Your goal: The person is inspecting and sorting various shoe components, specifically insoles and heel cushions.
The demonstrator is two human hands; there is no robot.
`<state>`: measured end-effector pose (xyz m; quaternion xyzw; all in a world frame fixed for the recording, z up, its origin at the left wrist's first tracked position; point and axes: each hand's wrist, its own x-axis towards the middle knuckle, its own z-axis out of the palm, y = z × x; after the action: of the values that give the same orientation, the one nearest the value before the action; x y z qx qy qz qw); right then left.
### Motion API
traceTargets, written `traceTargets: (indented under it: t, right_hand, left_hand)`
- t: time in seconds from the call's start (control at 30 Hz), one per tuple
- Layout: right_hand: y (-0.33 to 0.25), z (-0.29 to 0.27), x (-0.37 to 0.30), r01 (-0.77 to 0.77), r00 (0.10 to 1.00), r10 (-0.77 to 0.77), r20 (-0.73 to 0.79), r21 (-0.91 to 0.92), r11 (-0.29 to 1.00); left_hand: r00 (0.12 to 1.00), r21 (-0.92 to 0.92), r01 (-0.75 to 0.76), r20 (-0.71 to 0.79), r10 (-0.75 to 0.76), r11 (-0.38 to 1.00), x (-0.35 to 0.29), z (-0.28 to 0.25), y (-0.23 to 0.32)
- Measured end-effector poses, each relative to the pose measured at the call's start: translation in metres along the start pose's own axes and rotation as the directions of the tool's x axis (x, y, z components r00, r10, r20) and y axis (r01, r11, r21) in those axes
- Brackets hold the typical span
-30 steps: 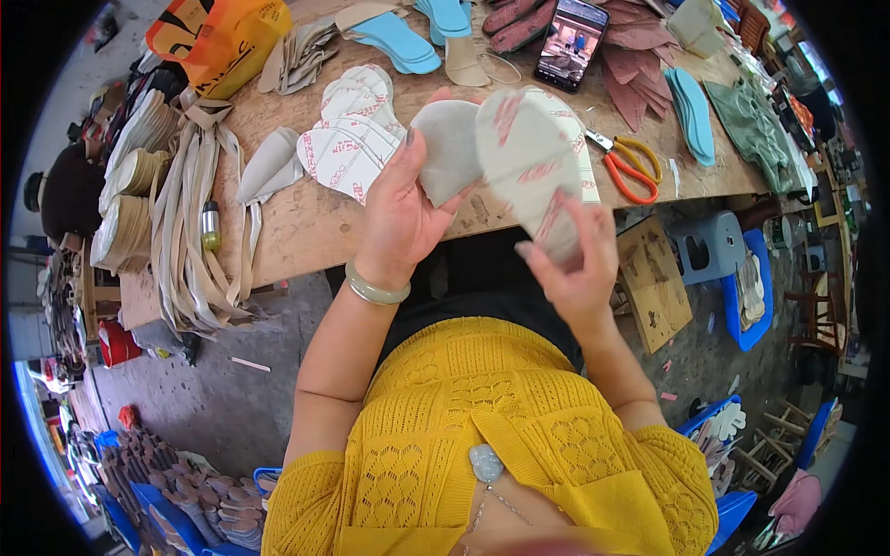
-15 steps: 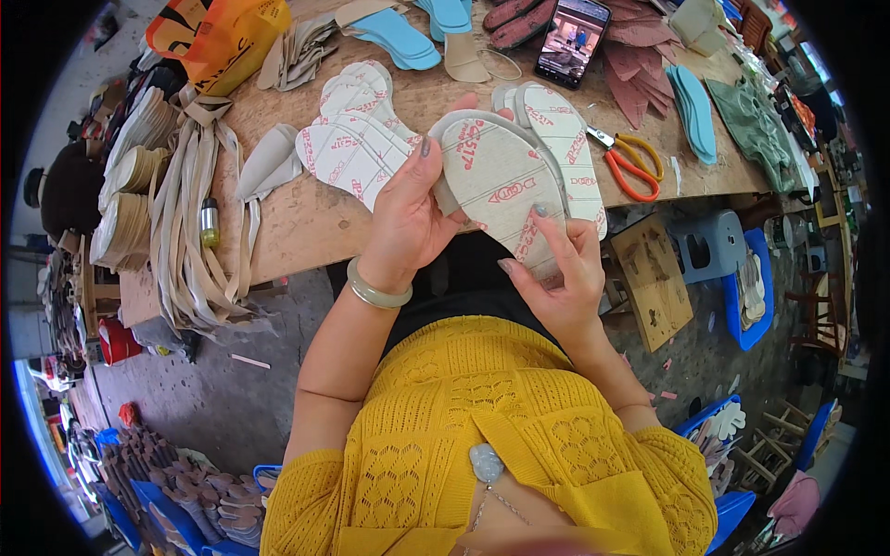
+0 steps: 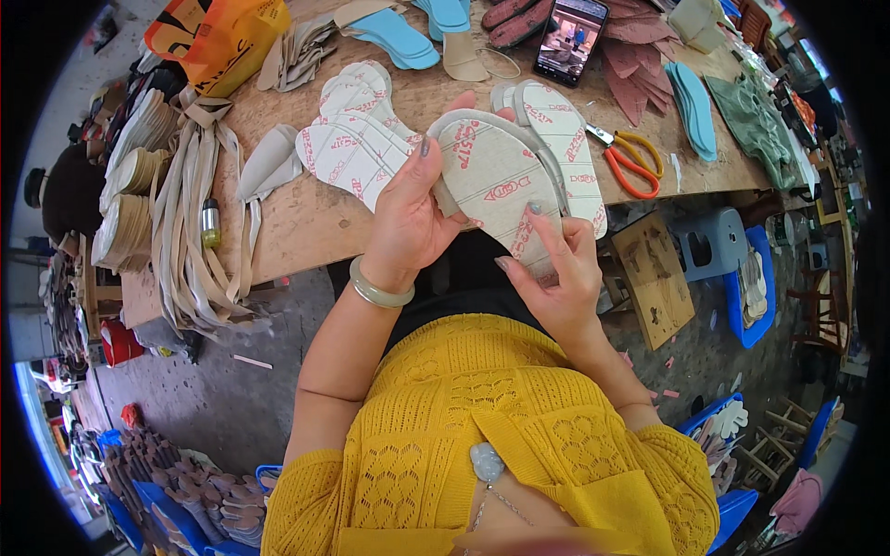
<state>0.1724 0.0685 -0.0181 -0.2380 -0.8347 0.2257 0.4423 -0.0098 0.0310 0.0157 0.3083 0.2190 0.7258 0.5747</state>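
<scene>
Between my hands, just over the table's front edge, is a small stack of pale insole boards (image 3: 496, 171) with red print, their edges slightly fanned. My left hand (image 3: 417, 199) grips the stack at its left side, thumb on top and fingers beneath. At the lower right end, my right hand (image 3: 561, 264) pinches the boards between thumb and fingers. More printed insole boards (image 3: 357, 153) lie fanned out to the left on the table. Another pile of insole boards (image 3: 565, 144) rests just behind and right of the held stack.
Orange-handled scissors (image 3: 630, 167) lie right of the piles. A phone (image 3: 572, 42) stands at the back. Blue insoles (image 3: 691, 111), dark red pieces (image 3: 640, 69) and an orange bag (image 3: 218, 42) are around the wooden table (image 3: 269, 236). Fabric strips (image 3: 181, 222) hang over its left edge.
The top insole board has shifted slightly left, so more of the lower boards' right edge shows. Both hands keep nearly the same place and grip.
</scene>
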Motion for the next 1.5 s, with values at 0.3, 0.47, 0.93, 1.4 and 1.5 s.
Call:
traceTargets:
  t: [0.3, 0.47, 0.93, 1.4, 1.5]
  right_hand:
    - [-0.004, 0.001, -0.005, -0.065, 0.995, 0.073, 0.067, -0.103, 0.993]
    - [-0.008, -0.001, -0.002, -0.066, 0.993, 0.076, 0.093, -0.103, 0.992]
    - [-0.010, -0.003, -0.006, -0.073, 0.988, 0.093, 0.127, -0.149, 0.986]
    - [-0.009, 0.005, 0.001, -0.083, 0.985, 0.091, 0.144, -0.062, 0.995]
    - [0.001, 0.014, 0.002, -0.137, 0.990, 0.127, 0.060, 0.210, 0.968]
  left_hand:
    - [1.000, -0.233, -0.018, 0.000, 0.018, 0.972, 0.000, -0.001, -0.015]
    - [1.000, -0.282, -0.014, -0.023, 0.008, 0.959, -0.002, -0.004, -0.016]
    - [0.993, -0.368, -0.083, -0.113, 0.044, 0.926, -0.008, -0.020, -0.005]
    - [0.995, -0.270, -0.053, -0.096, 0.027, 0.961, -0.013, -0.009, -0.016]
    - [0.999, -0.398, -0.037, -0.020, 0.031, 0.917, -0.013, -0.017, -0.013]
